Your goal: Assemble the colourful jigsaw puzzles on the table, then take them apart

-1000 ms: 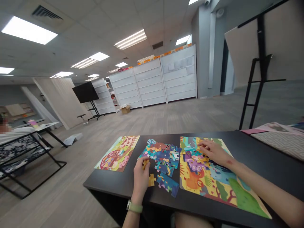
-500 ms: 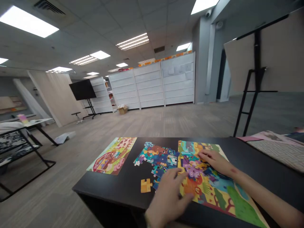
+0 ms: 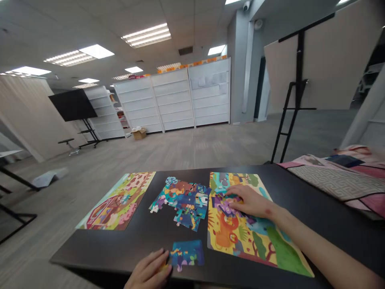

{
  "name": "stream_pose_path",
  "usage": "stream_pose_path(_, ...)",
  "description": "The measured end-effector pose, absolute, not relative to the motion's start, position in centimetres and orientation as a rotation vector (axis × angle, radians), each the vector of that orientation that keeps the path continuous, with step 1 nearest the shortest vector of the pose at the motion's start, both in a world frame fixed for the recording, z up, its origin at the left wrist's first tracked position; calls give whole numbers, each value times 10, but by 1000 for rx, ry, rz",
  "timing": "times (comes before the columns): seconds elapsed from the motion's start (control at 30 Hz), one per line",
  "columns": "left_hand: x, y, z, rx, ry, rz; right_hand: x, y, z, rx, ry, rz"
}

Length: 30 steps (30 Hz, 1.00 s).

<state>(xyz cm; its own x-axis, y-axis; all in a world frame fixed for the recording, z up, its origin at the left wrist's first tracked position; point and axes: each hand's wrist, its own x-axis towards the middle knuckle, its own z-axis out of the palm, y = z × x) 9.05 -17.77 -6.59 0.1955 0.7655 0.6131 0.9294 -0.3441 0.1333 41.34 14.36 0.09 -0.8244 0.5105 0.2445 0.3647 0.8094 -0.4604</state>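
Observation:
My left hand (image 3: 149,269) is at the table's front edge, its fingers closed over a yellow puzzle piece (image 3: 164,265) that is mostly covered. Right beside it lies a small joined blue puzzle section (image 3: 188,253). A larger, partly joined dark-blue puzzle (image 3: 189,199) with animal pictures sits farther back, its edges uneven. My right hand (image 3: 249,202) rests on a yellow-and-green jungle picture board (image 3: 255,237), fingers curled over a puzzle piece among loose purple puzzle pieces (image 3: 223,206). The fingers partly hide those pieces.
A farm picture board (image 3: 120,200) lies on the black table (image 3: 144,237) at left. Pink and patterned fabric (image 3: 327,180) is heaped at the right. Beyond are an easel-like stand (image 3: 297,92), white shelves (image 3: 173,102) and a screen on a stand (image 3: 73,105).
My view has turned to the right. My left hand has moved left from beside the jungle board onto the yellow piece, uncovering the small blue section. My right hand stays over the loose pieces.

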Motion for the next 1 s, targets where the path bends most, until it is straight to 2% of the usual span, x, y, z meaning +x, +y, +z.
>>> stream_pose_path(0.23,122,-177,-37,-1925,-1817,-1250,409,155,-4,-667,-2595,509)
stream_pose_path(0.3,135,-168,-30,-1998,-1820,-1139,409,155,-5,-677,-2597,496)
stream_pose_path(0.43,152,-149,-26,-2332,-1687,-609,410,152,-2,-665,-2575,516)
stream_pose_path(0.5,150,-147,-31,-2362,-1551,-512,412,149,4,-686,-2445,555)
stream_pose_path(0.63,135,-154,-44,-2397,-1383,-693,417,146,19,-833,-2035,615)
stream_pose_path(0.77,144,-145,-35,-2280,-1545,-1114,422,147,26,-872,-1859,717)
stream_pose_path(0.83,165,-122,-18,-2240,-1559,-1238,421,144,27,-835,-1823,984)
stream_pose_path(0.93,204,-67,12,-2271,-1552,-1201,417,132,26,-658,-1854,1806)
stream_pose_path(1.0,226,-26,25,-2337,-1533,-1110,417,125,25,-568,-1831,2161)
